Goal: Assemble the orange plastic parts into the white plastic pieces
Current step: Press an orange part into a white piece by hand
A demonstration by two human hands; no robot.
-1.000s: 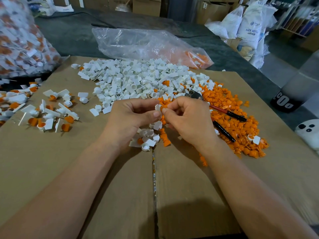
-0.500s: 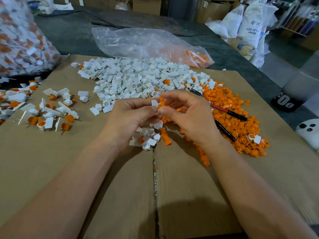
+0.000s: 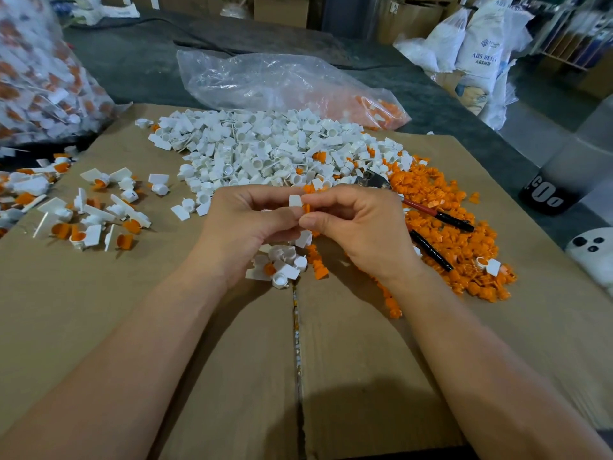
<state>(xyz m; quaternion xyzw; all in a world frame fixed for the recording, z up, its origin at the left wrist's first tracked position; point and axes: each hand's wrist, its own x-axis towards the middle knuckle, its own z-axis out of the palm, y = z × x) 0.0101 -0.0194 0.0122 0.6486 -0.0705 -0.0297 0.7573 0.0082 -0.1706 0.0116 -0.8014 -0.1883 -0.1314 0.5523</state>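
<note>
At the centre of the cardboard sheet [image 3: 132, 310], head view, the only view.

Grip: left hand [image 3: 245, 224] pinches one white piece [image 3: 295, 201] between thumb and curled fingers. Right hand [image 3: 361, 227] pinches one orange part [image 3: 306, 208] between thumb and forefinger. The two parts touch, held just above the sheet. Cannot tell whether the orange part is seated yet.

Progress (judgement): one unit in hand, at the joining step.
- Done: assembled pieces [image 3: 93, 220] lie scattered on the left of the sheet, white with orange showing. The full bag [image 3: 33, 78] at far left shows mixed white and orange, probably finished stock.
- Left: the white pile [image 3: 265, 151] beyond the hands is large, and so is the orange pile [image 3: 447, 227] to the right. A small cluster [image 3: 282, 265] of mostly white pieces lies just below the hands. Most of the work on the sheet remains.

Surface: brown cardboard with a seam running toward the viewer, laid on a dark table [image 3: 132, 61]. A hand tool [image 3: 431, 214] with red and black handles lies on the orange pile. A clear bag [image 3: 265, 81] behind the white pile holds some orange parts at its right end.

Room: white sacks [image 3: 477, 44] and cartons at the back; a workshop or storeroom.
</note>
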